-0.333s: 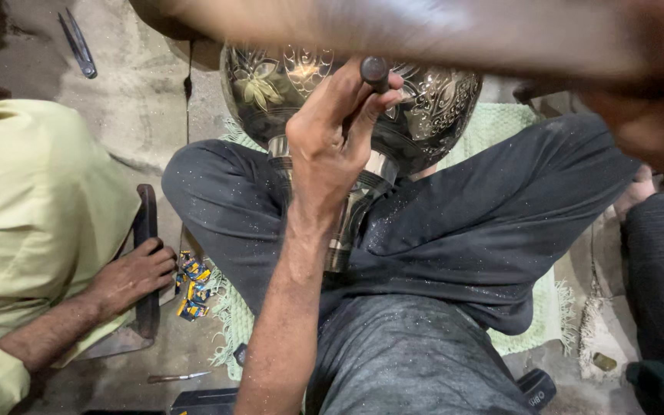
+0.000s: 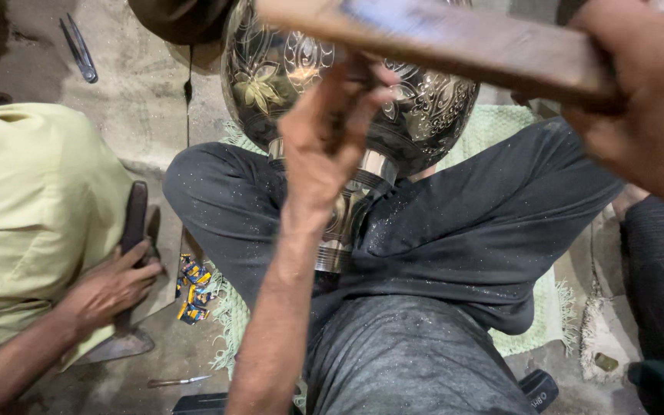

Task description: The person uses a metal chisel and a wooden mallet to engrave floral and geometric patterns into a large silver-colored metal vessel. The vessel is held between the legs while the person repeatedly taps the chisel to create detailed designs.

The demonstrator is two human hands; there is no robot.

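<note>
A co-worker's hand (image 2: 109,288) at eight o'clock rests on a dark wooden-handled tool (image 2: 134,223) beside a small colourful packet (image 2: 192,288). At centre, the person's left hand (image 2: 332,131) pinches a slim chisel (image 2: 359,73) against the engraved brass vase (image 2: 286,77) lying across the dark-trousered lap (image 2: 439,230); since a moment ago the hand sits closer and higher on the vase. At two o'clock, the right hand (image 2: 647,100) grips a wooden mallet stick (image 2: 455,38), now raised nearer, suggesting another strike.
</note>
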